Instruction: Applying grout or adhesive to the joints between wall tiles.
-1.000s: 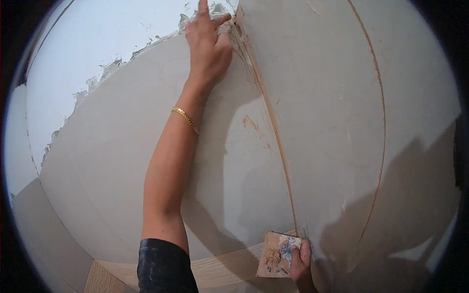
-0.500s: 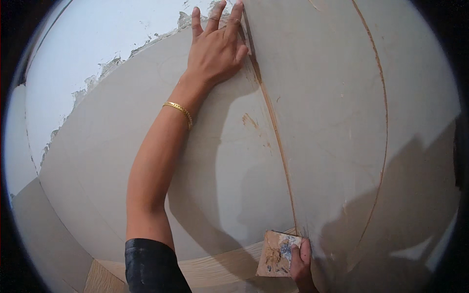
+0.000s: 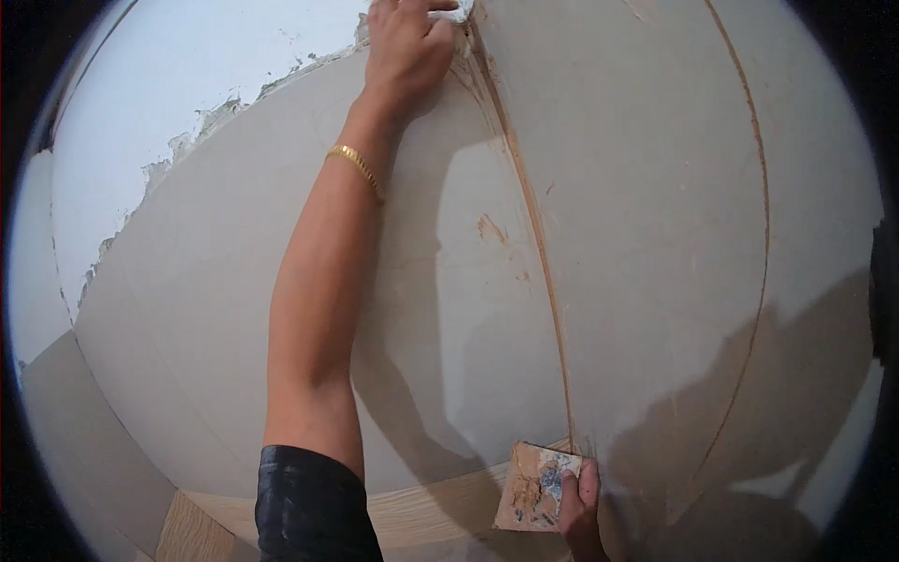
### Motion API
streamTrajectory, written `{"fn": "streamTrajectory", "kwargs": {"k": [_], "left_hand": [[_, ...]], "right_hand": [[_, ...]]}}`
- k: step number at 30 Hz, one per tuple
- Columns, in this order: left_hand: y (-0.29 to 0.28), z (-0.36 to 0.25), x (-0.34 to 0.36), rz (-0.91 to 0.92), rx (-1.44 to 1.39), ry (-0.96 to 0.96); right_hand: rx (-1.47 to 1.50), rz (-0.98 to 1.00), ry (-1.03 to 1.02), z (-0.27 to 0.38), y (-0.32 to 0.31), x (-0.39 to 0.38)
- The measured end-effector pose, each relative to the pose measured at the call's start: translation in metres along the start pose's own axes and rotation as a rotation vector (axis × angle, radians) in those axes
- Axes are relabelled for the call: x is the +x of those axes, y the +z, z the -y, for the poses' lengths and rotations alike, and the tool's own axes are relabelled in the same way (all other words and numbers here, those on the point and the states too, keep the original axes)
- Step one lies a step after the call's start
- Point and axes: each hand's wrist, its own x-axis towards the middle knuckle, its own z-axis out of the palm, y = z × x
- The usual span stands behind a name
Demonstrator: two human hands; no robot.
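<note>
board [image 3: 536,491] is tan w/ blue-gry smears [image 3: 554,478], seam [image 3: 540,232] brn, wall [image 3: 646,215] gry, sleeve [image 3: 309,506] blk, bracelet [image 3: 357,159] gold.

A head-worn fisheye faces the wall [image 3: 646,244] from nearby.

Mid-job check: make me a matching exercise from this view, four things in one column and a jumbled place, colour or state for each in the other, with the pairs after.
Column one:
1. Left hand
2. Right hand
3. Bracelet
4. Sleeve

Column two:
A. Black
B. Gripping the smeared board
C. Gold-coloured
D. Beside the upper end of the central brown seam

Pairs: 1-D, 2-B, 3-C, 4-A
</note>
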Motion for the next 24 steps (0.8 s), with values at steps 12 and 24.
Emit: {"fn": "streamTrajectory", "kwargs": {"k": [12, 24], "left_hand": [[0.007, 0.013, -0.007, -0.008, 0.239, 0.138], [0.012, 0.013, -0.030, 0.110, 0.647, 0.411]], "right_hand": [[-0.135, 0.057, -0.063, -0.007, -0.004, 0.003], [0.150, 0.077, 0.079, -0.002, -0.001, 0.001]]}}
